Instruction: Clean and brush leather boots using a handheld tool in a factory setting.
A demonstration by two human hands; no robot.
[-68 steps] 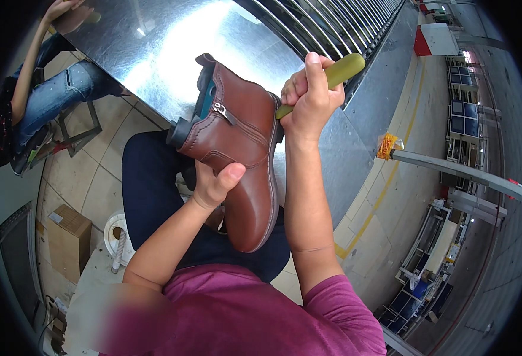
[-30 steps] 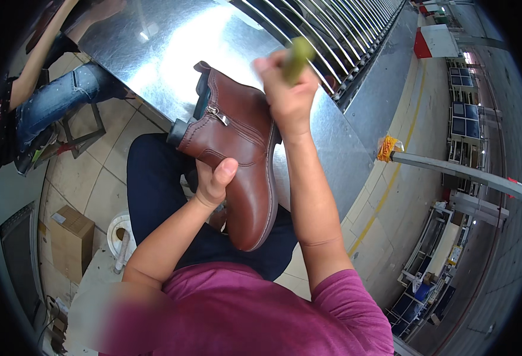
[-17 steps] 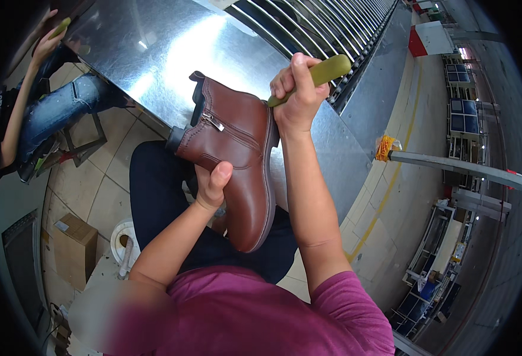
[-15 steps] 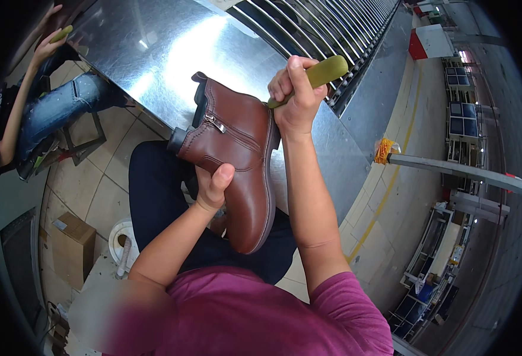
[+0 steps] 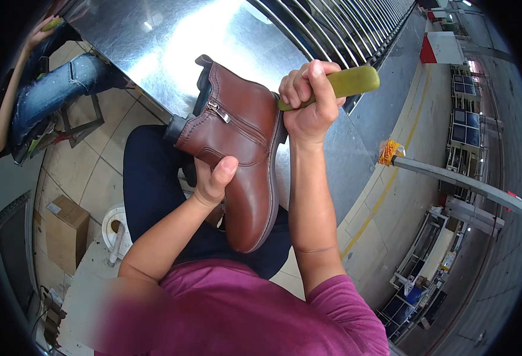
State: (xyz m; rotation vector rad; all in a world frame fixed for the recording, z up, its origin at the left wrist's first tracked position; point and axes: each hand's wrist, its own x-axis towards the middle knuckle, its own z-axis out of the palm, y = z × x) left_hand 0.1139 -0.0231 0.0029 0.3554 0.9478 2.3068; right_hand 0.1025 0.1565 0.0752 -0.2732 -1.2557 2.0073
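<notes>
A brown leather ankle boot (image 5: 246, 127) lies on its side across my lap and the table edge, toe toward me and sole to the right. Its side zipper (image 5: 218, 111) is closed up to the pull, and a black piece (image 5: 176, 127) sticks out of the shaft opening. My left hand (image 5: 213, 178) grips the boot at the instep, thumb on top, other fingers hidden beneath. My right hand (image 5: 311, 104) wraps round an olive-green bar with a rounded end (image 5: 356, 82). The bar's other end meets the back of the boot near the heel; its exact contact is hidden.
A shiny metal table (image 5: 154, 53) lies ahead, with a roller conveyor (image 5: 344, 29) at its far right. Another person's hand (image 5: 35, 34) at far left holds a similar green bar. A cardboard box (image 5: 66, 234) and a white bucket (image 5: 110, 224) stand at lower left.
My right hand and the green bar have moved right and slightly down, and the bar now points more to the right. The boot has shifted slightly up and tilted a little.
</notes>
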